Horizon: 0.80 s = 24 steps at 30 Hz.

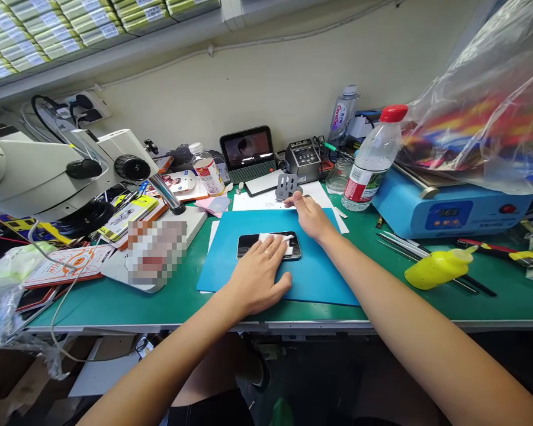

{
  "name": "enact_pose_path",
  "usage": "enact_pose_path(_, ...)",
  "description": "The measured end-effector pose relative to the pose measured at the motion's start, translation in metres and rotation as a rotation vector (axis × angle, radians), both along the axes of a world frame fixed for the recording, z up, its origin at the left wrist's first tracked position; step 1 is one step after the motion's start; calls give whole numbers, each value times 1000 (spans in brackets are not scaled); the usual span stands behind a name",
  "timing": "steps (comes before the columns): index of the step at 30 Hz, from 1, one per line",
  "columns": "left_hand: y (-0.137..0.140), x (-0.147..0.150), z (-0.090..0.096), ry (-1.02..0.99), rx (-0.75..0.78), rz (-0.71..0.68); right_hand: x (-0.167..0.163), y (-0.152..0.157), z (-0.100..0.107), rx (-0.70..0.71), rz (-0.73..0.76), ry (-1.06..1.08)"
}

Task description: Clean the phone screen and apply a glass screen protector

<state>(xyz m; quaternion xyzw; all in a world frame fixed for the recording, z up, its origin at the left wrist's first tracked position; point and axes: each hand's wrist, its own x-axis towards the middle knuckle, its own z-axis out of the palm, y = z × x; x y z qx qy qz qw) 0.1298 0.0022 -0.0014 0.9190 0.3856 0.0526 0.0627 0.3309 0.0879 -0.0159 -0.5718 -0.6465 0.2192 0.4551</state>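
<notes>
A black smartphone (244, 241) lies flat on a blue work mat (224, 266), its long side running left to right. Across its screen is a white wipe (288, 242). My left hand (258, 273) rests flat over the wipe and phone, fingers stretched out and thumb apart. Beyond the phone's right end, above the mat's far side, is my right hand (310, 214), with its thumb raised and its fingers curled to the left. Just behind those fingers stands a grey slotted plate (286, 186); what they hold, if anything, is hidden.
A microscope (48, 177) juts in from the left beside stacked boxes. Behind stand a small screen device (249, 152), a black control box (302, 158) and a red-capped bottle (373, 160). On the right are a yellow squeeze bottle (437, 269), tweezers and a blue machine (448, 204).
</notes>
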Motion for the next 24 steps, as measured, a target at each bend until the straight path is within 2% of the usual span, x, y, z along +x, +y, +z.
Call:
enact_pose_path(3,14,26,1,-20,-4,-17,0,0,0,-1,-6,0)
enact_pose_path(6,21,35,3,-15,-13,-12,0,0,1,1,-11,2)
enact_pose_path(9,9,21,3,-13,-24,-18,0,0,1,3,-9,2)
enact_pose_path(13,-22,-10,2,3,-21,-16,0,0,0,-1,-5,7)
enact_pose_path(16,-33,-18,3,27,-24,-30,0,1,-2,-3,-6,9)
enact_pose_path(24,1,34,-3,-21,-4,-4,0,3,-1,5,-6,2)
